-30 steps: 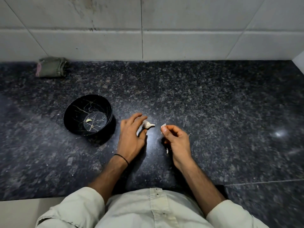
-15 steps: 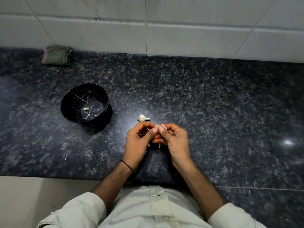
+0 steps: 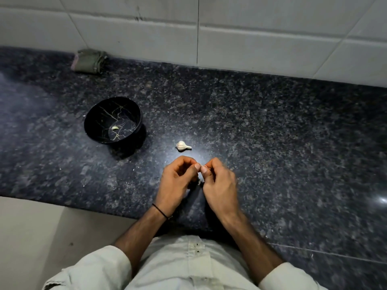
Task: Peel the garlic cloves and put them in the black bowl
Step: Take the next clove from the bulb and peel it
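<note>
My two hands meet above the counter's near part, fingertips together. My left hand [image 3: 174, 181] has its fingers curled, thumb and forefinger pinching one small garlic clove [image 3: 200, 172]. My right hand [image 3: 217, 185] is curled onto the same clove from the other side. Only a pale sliver of it shows between my fingertips, so I cannot tell how much skin is left on it. One thin black band [image 3: 160, 210] circles my left wrist.

Just beyond my fingers, apart from them, lies one garlic piece [image 3: 182, 145] on its side, its pointed tip towards the right. Further left stands one black bowl [image 3: 98, 120], upright, with gold veining inside and one peeled clove [image 3: 114, 128] on its bottom.

The dark speckled countertop [image 3: 272, 143] stretches wide and bare to my right, and there is open stone between the bowl and the back wall. Its front edge runs under my left forearm, with pale floor [image 3: 31, 237] below on the left. At the back, one folded green cloth [image 3: 89, 61] lies against the white tiled wall [image 3: 251, 49].
</note>
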